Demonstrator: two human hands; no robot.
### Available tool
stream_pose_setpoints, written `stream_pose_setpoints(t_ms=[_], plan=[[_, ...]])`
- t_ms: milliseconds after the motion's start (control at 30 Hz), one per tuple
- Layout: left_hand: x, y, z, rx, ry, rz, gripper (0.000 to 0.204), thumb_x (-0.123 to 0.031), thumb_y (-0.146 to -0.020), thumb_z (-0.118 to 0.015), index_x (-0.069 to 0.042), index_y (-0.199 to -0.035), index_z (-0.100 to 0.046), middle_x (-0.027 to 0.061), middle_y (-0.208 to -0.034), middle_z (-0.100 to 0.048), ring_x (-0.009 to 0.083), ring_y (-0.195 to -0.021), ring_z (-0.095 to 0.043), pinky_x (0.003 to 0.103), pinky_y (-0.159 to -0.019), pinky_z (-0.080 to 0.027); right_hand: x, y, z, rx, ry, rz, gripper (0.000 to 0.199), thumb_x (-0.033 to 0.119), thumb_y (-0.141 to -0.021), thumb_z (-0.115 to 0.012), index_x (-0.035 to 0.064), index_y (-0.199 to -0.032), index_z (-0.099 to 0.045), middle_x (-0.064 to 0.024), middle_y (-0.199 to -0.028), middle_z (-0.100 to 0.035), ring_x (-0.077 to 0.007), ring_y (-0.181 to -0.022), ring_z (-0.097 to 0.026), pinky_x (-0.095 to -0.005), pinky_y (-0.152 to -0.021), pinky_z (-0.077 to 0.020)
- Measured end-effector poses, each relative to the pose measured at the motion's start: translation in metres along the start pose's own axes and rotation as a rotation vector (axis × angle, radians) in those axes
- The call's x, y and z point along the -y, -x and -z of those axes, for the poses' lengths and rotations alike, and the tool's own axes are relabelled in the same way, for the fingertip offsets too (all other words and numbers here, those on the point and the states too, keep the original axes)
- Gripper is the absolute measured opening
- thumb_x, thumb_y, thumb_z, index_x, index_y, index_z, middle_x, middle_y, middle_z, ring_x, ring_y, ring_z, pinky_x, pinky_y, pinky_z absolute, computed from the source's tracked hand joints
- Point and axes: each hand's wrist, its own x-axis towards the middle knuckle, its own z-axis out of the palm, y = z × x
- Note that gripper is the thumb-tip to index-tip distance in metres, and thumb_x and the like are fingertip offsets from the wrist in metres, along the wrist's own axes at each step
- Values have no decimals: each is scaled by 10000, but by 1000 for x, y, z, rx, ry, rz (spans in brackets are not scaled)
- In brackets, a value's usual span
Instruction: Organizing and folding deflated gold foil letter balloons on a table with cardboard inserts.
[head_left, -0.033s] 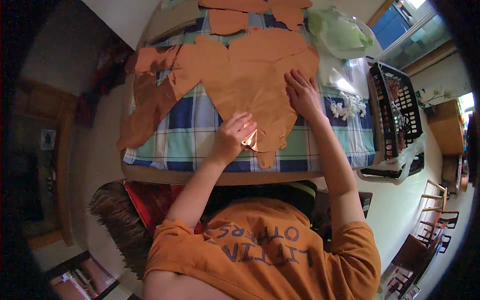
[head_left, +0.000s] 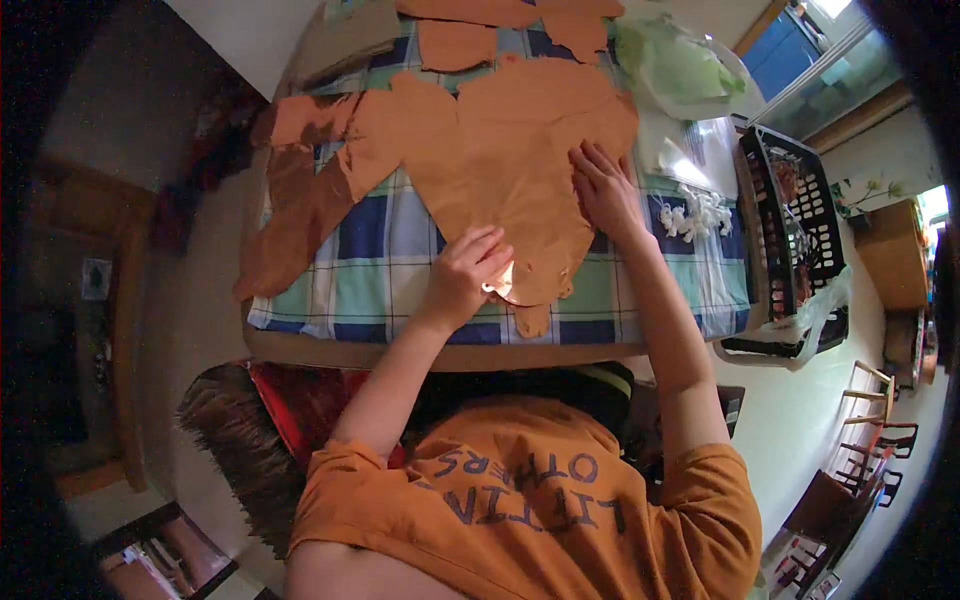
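A large copper-brown sheet (head_left: 510, 150), cut in an irregular outline, lies over a plaid cloth in front of me. At its lower left edge my left hand (head_left: 465, 280) is closed, fingers over the top and thumb hidden. A shiny bit of the sheet glints beside these fingers, with a small white spot I cannot make out next to it. On the sheet's right part rests my right hand (head_left: 608, 195), open, fingers stretched out and slightly apart. To the left, a glossy copper-brown piece (head_left: 300, 215) meets the large sheet; whether they are joined, I cannot tell.
More brown pieces (head_left: 456, 44) lie at the table's far side on the plaid cloth (head_left: 365, 225). White tangled strings (head_left: 695, 212) and a pale green plastic bag (head_left: 685, 70) are at the right. A black perforated crate (head_left: 795, 210) stands beyond the table's right edge.
The shiny patch beside my left fingers looks smaller and brighter, and the sheet's creased edge there has shifted slightly. Both hands keep their places.
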Motion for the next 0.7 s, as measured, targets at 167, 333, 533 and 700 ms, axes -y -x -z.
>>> stream_pose_setpoints(t_ms=[167, 333, 533, 700], plan=[[-16, -18, 52, 83, 204, 232, 433, -46, -767, -626, -75, -1197, -588, 147, -1284, -520, 303, -1209, -476, 398, -984, -414, -5, 3, 0, 35, -24, -50, 380, 245, -912, -512, 135, -1273, -548, -111, -1352, -492, -284, -1291, -414, -491, -1075, -267], [8, -67, 17, -74, 30, 142, 456, -149, -821, -628, -68, -1259, -530, 141, -1349, -464, 313, -1271, -415, 430, -1040, -349, 3, 0, 4, 7, 20, 5, 387, 248, -903, -519, 133, -1272, -549, -120, -1340, -502, -293, -1275, -430, -494, -1071, -278], [21, -79, -46, -48, -192, 85, 434, -292, -883, -562, -105, -1274, -523, 130, -1371, -451, 314, -1303, -372, 495, -1070, -281, 0, 5, 0, 18, -43, -42, 385, 245, -902, -522, 119, -1264, -554, -131, -1338, -503, -293, -1266, -445, -500, -1069, -279], [30, -72, -58, 72, -155, 162, 439, -308, -882, -547, -147, -1290, -524, 100, -1409, -419, 291, -1339, -329, 499, -1085, -257, 8, -1, 6, -73, -60, -62, 353, 220, -889, -547, 103, -1221, -569, -147, -1276, -527, -313, -1178, -495, -457, -1005, -358]])
